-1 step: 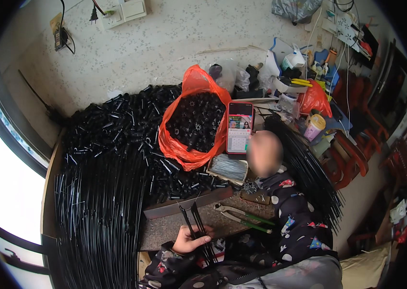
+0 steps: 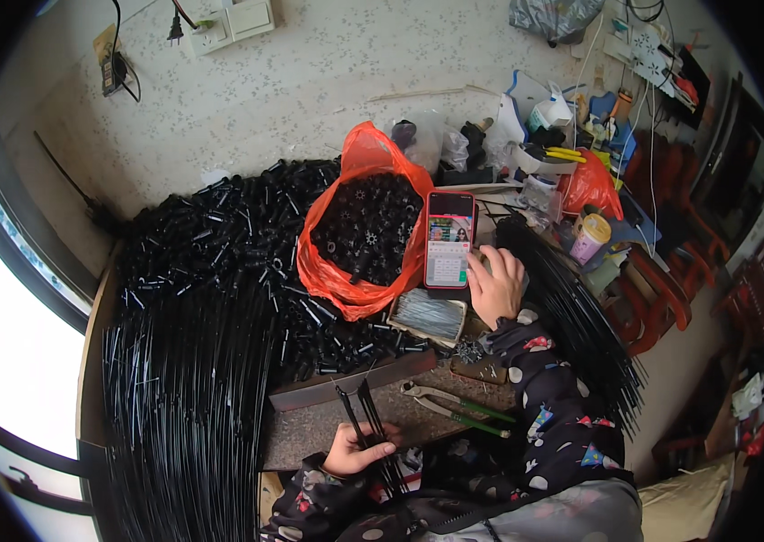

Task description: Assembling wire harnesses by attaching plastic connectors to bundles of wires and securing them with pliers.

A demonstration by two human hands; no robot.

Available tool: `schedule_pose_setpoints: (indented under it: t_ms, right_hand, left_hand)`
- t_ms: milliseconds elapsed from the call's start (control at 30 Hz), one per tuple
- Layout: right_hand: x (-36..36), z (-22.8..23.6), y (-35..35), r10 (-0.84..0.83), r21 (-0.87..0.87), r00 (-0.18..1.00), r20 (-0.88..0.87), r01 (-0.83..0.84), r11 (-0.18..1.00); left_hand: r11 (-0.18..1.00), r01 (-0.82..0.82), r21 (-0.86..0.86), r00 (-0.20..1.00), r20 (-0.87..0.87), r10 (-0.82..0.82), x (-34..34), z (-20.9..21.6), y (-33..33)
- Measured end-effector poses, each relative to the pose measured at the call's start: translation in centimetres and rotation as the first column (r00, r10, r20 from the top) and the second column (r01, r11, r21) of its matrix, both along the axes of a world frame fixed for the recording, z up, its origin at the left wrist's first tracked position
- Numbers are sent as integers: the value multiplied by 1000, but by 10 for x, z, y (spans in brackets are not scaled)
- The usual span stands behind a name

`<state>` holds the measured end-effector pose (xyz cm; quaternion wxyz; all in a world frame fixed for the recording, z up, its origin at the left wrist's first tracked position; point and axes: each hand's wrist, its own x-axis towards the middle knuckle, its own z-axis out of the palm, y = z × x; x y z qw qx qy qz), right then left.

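My left hand (image 2: 356,449) is closed around several thin black rods (image 2: 371,420), which stand tilted over the near edge of the table. My right hand (image 2: 497,287) reaches up to a phone (image 2: 448,242) in a red-edged case, propped upright with its screen lit. The fingers of that hand are spread and hold nothing; one fingertip is at the screen's lower right, though I cannot tell whether it presses. Pincers (image 2: 459,408) with green handles lie between my arms. Beside the phone, an open box (image 2: 429,316) holds thin grey wire pieces.
An orange-red plastic bag (image 2: 313,271) full of small black toothed parts stands mid-table. Black tubular parts (image 2: 219,226) are heaped behind and left of it. Long black rods (image 2: 187,406) lie at the left, more rods (image 2: 571,307) at the right. A low strip (image 2: 355,379) edges the heap.
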<state>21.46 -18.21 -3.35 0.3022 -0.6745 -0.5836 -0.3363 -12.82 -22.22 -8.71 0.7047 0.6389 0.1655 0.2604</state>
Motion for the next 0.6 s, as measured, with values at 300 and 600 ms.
schedule_pose_setpoints:
  t_ms: [300, 600]
  right_hand:
    - [-6, 12, -2, -37, -5, 999, -22, 37, 999]
    - [-123, 45, -82, 253, -322, 407, -877, -892, 318]
  left_hand:
    - [999, 7, -41, 1000, 5, -7, 1, -3, -2]
    - [999, 34, 6, 998, 48, -34, -4, -2, 1]
